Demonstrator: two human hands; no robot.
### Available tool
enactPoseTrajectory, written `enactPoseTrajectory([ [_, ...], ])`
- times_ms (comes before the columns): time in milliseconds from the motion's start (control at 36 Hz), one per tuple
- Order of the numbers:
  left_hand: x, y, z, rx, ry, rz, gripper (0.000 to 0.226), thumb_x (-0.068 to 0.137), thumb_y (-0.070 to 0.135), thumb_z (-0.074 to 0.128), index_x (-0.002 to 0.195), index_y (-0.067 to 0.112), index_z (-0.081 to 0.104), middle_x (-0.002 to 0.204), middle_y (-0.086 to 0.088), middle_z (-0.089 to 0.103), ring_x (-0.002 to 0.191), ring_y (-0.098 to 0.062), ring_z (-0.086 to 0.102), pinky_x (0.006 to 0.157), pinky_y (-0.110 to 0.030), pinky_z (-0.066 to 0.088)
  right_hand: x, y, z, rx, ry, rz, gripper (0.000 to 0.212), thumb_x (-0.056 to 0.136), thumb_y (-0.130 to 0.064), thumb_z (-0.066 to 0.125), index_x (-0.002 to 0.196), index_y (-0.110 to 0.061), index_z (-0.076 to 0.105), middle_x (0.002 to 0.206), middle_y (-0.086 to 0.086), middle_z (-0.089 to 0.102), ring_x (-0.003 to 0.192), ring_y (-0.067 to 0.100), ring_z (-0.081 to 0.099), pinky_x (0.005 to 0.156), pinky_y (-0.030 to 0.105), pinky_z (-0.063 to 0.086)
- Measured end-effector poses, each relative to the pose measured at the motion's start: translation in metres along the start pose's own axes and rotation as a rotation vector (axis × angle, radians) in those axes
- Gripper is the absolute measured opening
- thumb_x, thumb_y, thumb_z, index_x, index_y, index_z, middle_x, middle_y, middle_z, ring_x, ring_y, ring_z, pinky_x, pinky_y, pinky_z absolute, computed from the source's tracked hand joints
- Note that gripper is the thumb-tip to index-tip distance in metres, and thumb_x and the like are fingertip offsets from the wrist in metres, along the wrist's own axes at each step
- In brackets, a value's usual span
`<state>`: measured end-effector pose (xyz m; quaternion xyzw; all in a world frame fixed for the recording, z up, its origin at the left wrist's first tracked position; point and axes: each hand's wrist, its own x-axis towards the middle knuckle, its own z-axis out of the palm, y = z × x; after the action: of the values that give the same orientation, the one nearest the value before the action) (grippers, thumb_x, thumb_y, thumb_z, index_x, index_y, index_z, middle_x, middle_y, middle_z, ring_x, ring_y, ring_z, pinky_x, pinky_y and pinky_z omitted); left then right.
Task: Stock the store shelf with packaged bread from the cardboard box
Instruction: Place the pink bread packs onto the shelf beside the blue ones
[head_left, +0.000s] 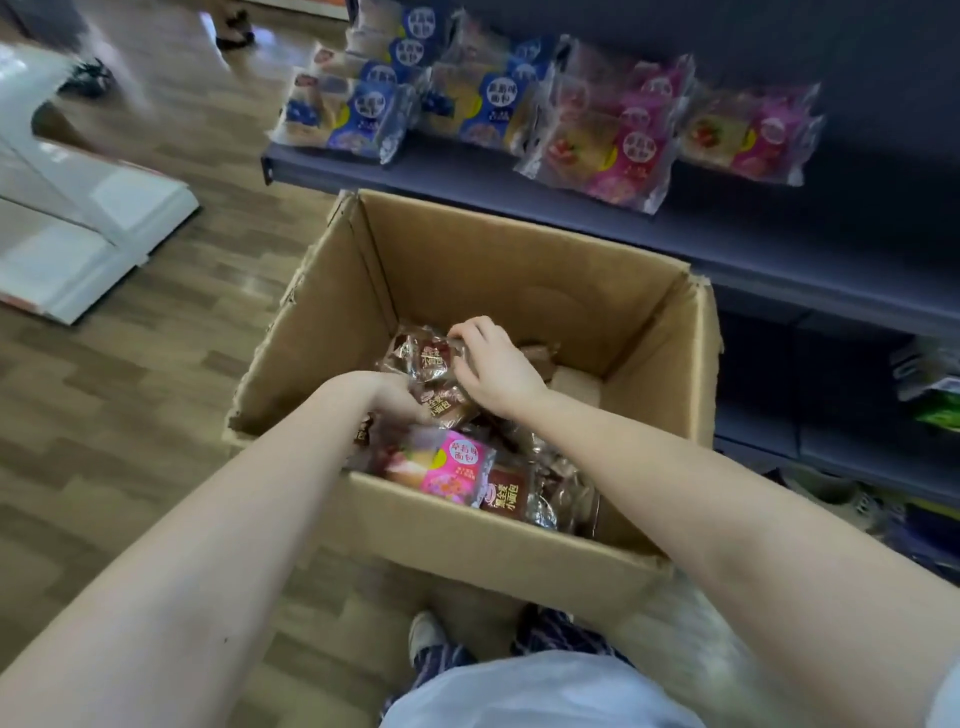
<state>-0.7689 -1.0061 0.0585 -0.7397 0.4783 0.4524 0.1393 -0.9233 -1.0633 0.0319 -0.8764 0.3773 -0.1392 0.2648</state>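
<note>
An open cardboard box (519, 260) stands on the floor in front of a dark blue shelf (727, 228). Inside lie several brown bread packs (511, 499) and one pink pack (452, 470). Both my hands reach into the box. My right hand (493, 366) grips the top of a brown bread pack (423, 356). My left hand (387, 392) is down among the packs beside a second brown pack (447, 408); its fingers are mostly hidden. On the shelf lie blue bread packs (363, 109) at the left and pink bread packs (623, 140) at the right.
A white low stand (78, 228) sits on the wooden floor at the left. Another person's feet (234, 31) show at the top. A lower shelf level (831, 447) at the right holds a green pack (940, 410). My feet are just below the box.
</note>
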Motion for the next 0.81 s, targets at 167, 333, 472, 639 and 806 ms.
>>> enactPoseTrajectory([
  [167, 0.007, -0.006, 0.004, 0.192, -0.166, -0.090, 0.054, 0.091, 0.042, 0.057, 0.133, 0.008, 0.053, 0.111, -0.012, 0.066, 0.110, -0.023, 0.058, 0.102, -0.032, 0.039, -0.016, 0.018, 0.020, -0.127, -0.542, 0.157, 0.041, 0.096, -0.029, 0.048, 0.131, -0.007, 0.047, 0.128, 0.017, 0.051, 0.119, 0.031, 0.049, 0.096, 0.032, 0.039],
  [333, 0.011, -0.014, 0.004, 0.164, -0.124, -0.110, 0.051, 0.085, 0.033, 0.070, 0.126, 0.006, 0.060, 0.111, -0.007, 0.069, 0.096, -0.018, 0.061, 0.089, -0.027, 0.044, -0.033, 0.031, 0.024, -0.142, -0.830, 0.276, 0.057, 0.090, -0.025, 0.059, 0.143, -0.019, 0.038, 0.143, 0.009, 0.038, 0.129, 0.028, 0.041, 0.103, 0.034, 0.040],
  [472, 0.012, -0.014, -0.001, 0.106, -0.071, -0.093, 0.039, 0.081, 0.030, 0.075, 0.107, 0.001, 0.067, 0.098, -0.007, 0.068, 0.096, -0.023, 0.063, 0.082, -0.032, 0.046, -0.031, 0.029, 0.014, -0.190, -0.935, 0.337, 0.072, 0.083, -0.009, 0.059, 0.146, -0.021, 0.025, 0.128, 0.013, 0.050, 0.107, 0.029, 0.057, 0.085, 0.041, 0.055],
  [639, 0.010, -0.013, -0.007, 0.065, 0.236, -0.028, 0.007, 0.084, 0.010, 0.063, 0.081, 0.016, 0.063, 0.076, -0.003, 0.064, 0.061, -0.017, 0.058, 0.056, -0.025, 0.045, -0.025, 0.029, 0.010, -0.073, -1.022, 0.419, 0.044, 0.081, -0.010, 0.071, 0.120, -0.006, 0.049, 0.105, 0.009, 0.059, 0.074, 0.018, 0.058, 0.062, 0.027, 0.051],
  [806, 0.007, -0.006, -0.012, -0.086, 0.486, 0.061, 0.005, 0.093, 0.015, 0.053, 0.093, 0.013, 0.058, 0.101, -0.013, 0.065, 0.096, -0.031, 0.061, 0.070, -0.027, 0.039, -0.015, 0.027, 0.005, -0.281, -1.021, 0.370, 0.022, 0.079, -0.019, 0.073, 0.091, -0.009, 0.058, 0.095, 0.005, 0.062, 0.087, 0.025, 0.064, 0.078, 0.035, 0.054],
])
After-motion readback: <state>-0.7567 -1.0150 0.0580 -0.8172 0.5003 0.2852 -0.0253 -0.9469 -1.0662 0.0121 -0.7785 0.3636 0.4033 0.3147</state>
